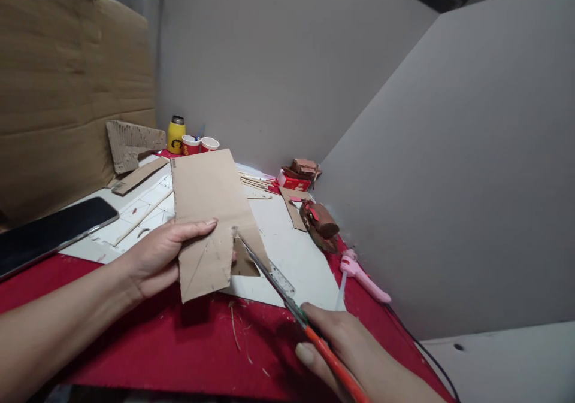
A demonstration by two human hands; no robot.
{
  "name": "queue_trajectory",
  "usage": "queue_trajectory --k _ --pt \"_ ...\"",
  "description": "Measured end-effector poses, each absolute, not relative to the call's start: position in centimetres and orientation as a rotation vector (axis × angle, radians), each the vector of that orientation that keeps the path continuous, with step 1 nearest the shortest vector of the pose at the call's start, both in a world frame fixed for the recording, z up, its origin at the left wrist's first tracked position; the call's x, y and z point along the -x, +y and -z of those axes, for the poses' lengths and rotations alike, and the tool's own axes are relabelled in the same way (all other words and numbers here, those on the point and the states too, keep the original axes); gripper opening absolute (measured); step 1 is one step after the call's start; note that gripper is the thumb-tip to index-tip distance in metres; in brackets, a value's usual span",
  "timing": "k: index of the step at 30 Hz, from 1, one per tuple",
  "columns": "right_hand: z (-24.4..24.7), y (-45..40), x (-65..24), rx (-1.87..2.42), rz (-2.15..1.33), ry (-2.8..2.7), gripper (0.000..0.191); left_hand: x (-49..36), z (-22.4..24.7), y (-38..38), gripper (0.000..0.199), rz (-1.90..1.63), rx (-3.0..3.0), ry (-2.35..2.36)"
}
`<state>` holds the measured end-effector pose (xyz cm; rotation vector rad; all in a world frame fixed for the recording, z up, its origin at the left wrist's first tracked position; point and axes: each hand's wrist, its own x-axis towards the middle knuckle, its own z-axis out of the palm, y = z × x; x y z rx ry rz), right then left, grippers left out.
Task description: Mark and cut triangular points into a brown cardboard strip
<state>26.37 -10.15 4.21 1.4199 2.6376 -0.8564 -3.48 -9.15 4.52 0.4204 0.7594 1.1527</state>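
My left hand (159, 259) pinches cardboard (206, 196) above table (130, 337), likely giving scissors (294, 312) clear room underneath; my right hand (339, 331), apart, grips orange handle (330, 356), tips at cut edge (232, 256).

Orange-handled scissors (294, 309), tan cardboard (205, 196), red tabletop (179, 352)

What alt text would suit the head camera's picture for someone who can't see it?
A person's left hand holds up a piece of cardboard, while the right hand holds orange-handled scissors at the cardboard's cut edge. Below is a white sheet on a red table, with a phone at left and a pink glue gun at right.
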Motion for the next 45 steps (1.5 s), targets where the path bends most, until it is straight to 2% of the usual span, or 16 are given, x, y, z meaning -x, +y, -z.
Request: queue_trajectory --k 9,17,24,28,36,41,45 --pt "-2.6 -9.2 -25.8 -1.382 0.859 2.728 0.037 2.8 -4.4 -9.5 0.023 -1.131 -0.444 0.738" --pt "-3.3 -9.9 -25.0 -1.381 1.016 2.811 0.054 2.6 -4.6 -9.7 0.035 -1.2 -0.487 0.775" --pt "-4.2 -9.8 -24.5 -1.201 1.067 2.796 0.06 2.8 -4.6 -9.7 0.038 -1.213 -0.51 0.747" --pt "-4.6 -9.8 -23.6 -1.245 1.109 2.779 0.064 2.9 -4.6 -9.5 0.04 -1.199 -0.518 0.778" --pt "-3.4 -10.0 -24.9 -1.291 1.133 2.82 0.058 3.1 -4.4 -9.3 0.04 -1.196 -0.577 0.753" --pt "-1.9 -10.5 -27.0 -1.376 1.277 2.774 0.048 3.4 -4.7 -9.5 0.041 -1.192 -0.673 0.726" --pt "-1.6 -10.7 -26.0 -1.241 1.488 2.811 0.051 3.4 -4.6 -9.7 0.039 -1.245 -0.748 0.704"
